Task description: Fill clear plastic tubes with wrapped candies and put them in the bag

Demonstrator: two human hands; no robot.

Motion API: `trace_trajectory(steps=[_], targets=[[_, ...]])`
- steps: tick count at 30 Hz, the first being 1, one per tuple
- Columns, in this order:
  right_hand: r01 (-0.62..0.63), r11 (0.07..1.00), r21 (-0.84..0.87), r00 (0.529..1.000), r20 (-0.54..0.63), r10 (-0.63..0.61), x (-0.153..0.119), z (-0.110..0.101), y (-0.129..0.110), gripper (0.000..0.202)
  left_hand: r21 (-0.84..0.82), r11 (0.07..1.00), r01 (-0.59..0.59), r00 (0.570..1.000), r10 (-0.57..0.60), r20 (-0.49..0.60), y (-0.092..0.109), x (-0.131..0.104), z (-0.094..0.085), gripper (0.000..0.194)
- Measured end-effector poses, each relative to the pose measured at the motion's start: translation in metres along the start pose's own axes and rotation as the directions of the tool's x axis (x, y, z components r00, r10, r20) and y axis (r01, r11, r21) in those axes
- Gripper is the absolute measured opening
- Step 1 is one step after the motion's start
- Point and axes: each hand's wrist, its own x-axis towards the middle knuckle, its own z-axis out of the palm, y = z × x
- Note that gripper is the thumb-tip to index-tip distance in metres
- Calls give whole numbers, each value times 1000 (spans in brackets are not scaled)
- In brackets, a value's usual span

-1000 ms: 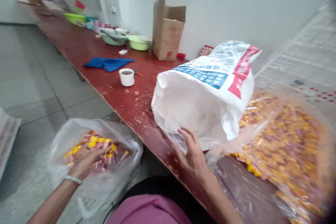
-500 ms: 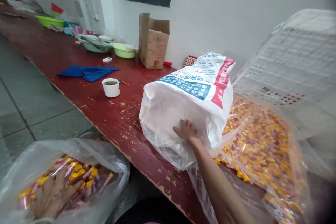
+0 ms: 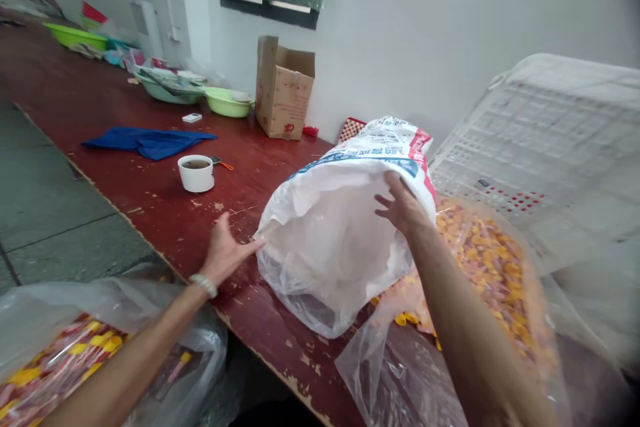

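Note:
A large white woven sack [image 3: 340,240] with a clear plastic liner lies on the red table, its mouth facing me. At the left edge of that mouth is my left hand [image 3: 227,250], fingers spread, thumb touching or very near the liner. My right hand [image 3: 403,203] is at the upper right of the opening, fingers apart, holding nothing I can make out. To the right, a clear plastic bag [image 3: 480,260] of yellow-capped small items rests on the table. Another open plastic bag [image 3: 100,347] of similar items sits below the table edge at lower left.
On the red table [image 3: 150,193] stand a white cup [image 3: 196,175] of dark liquid, a blue cloth [image 3: 150,141], a cardboard box [image 3: 285,90] and a green basin [image 3: 229,102]. A white plastic crate [image 3: 540,147] leans at the right.
My left hand has left the lower-left bag and moved up and right to the sack's mouth. My right hand has risen to the upper right of the opening, which now gapes wider.

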Motion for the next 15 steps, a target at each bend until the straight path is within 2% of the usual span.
trace_trajectory(steps=[2,3,4,5,7,10,12,15], targets=[[-122,939,323,992,19,123,12,-8,-21,73,-130,991,40,990,-22,141,30,15,45,116],[-142,876,462,988,16,151,17,-11,-32,69,-232,970,75,980,-28,198,44,19,63,112],[-132,820,557,987,-3,161,21,-13,-43,64,-303,948,95,978,-31,208,57,22,78,102],[-102,796,597,987,-39,156,24,-15,-54,57,-361,926,109,977,-33,210,68,26,89,90],[-32,796,604,986,-111,124,29,-21,-75,43,-420,903,93,985,-22,171,86,35,100,65],[100,846,524,990,-140,-30,29,-38,-107,35,-483,875,28,995,23,99,109,57,90,49],[226,868,443,974,-100,-202,21,-53,-126,41,-535,843,-59,996,88,29,126,73,68,49],[423,843,332,900,-46,-433,-4,-71,-147,52,-570,787,-237,971,210,-114,153,86,24,49]])
